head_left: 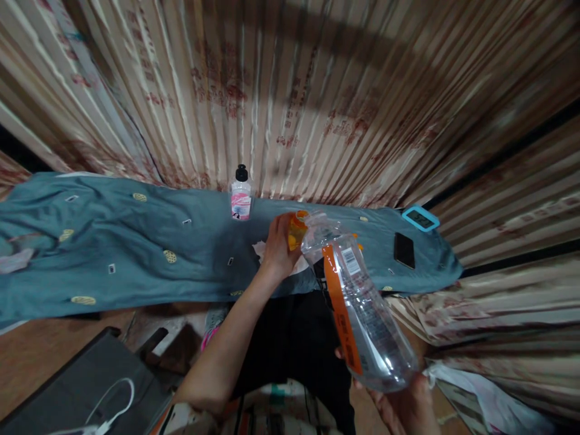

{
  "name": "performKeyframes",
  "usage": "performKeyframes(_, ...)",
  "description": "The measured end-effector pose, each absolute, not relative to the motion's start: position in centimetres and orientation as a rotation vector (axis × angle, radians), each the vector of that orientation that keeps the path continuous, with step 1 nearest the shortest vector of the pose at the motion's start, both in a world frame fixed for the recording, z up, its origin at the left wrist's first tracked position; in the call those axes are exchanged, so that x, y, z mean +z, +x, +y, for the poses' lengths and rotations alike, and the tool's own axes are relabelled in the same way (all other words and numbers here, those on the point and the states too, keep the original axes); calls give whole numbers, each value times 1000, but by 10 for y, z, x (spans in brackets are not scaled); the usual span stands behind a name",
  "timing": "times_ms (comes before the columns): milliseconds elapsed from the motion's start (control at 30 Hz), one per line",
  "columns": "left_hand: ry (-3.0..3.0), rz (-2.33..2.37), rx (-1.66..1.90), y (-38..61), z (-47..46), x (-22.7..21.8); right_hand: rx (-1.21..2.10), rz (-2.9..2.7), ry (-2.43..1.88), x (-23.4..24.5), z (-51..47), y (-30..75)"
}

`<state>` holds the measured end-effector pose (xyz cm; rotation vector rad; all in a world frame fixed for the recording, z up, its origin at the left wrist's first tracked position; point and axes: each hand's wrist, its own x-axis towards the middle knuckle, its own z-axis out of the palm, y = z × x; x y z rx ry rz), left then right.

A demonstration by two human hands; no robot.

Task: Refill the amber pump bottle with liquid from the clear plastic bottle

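Observation:
My left hand (280,244) is wrapped round a small see-through orange container (296,232), held upright with its open rim facing up. My right hand (403,402) supports a large clear plastic bottle (371,320) from its base. That bottle has an orange and black label with a barcode. It leans over, with its neck (317,225) up beside the orange container's rim; whether the two touch I cannot tell. How much liquid is in the bottle does not show clearly. White tissue (300,264) lies on the cloth under my left hand.
A clear bottle with a black cap and pink label (241,196) stands at the cloth's back edge. On the right lie a dark phone (404,249) and a blue-framed digital clock (420,218). Curtains (290,109) hang behind the green cloth-covered surface (136,254). A white cable (118,405) lies lower left.

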<state>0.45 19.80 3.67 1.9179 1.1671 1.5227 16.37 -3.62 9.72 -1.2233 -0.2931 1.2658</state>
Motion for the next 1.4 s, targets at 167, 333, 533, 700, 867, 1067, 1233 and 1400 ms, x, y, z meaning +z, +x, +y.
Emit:
performKeyframes(167,1958,1155,1513,3,198,36,1254,-292,-1256,92,-38,167)
performKeyframes(333,1958,1181,1540,5,200,34,1248,-318,-1278,89,-39,170)
performKeyframes(533,1945,1176,1542,4,200,34,1225,-312,-1287,91,-37,167)
performKeyframes(700,1944,1167,1535,3,200,36,1225,-299,-1271,90,-37,166)
performKeyframes(867,1910,1156,1553,4,202,32,1247,-291,-1249,90,-38,167)
performKeyframes(1067,1918,1158,1546,5,201,32,1256,-328,-1277,89,-39,171)
performKeyframes(1233,1918,1152,1555,5,199,35,1276,-331,-1284,95,-39,169)
performKeyframes(1400,1917,1176,1505,5,198,37,1286,-318,-1255,100,-37,167)
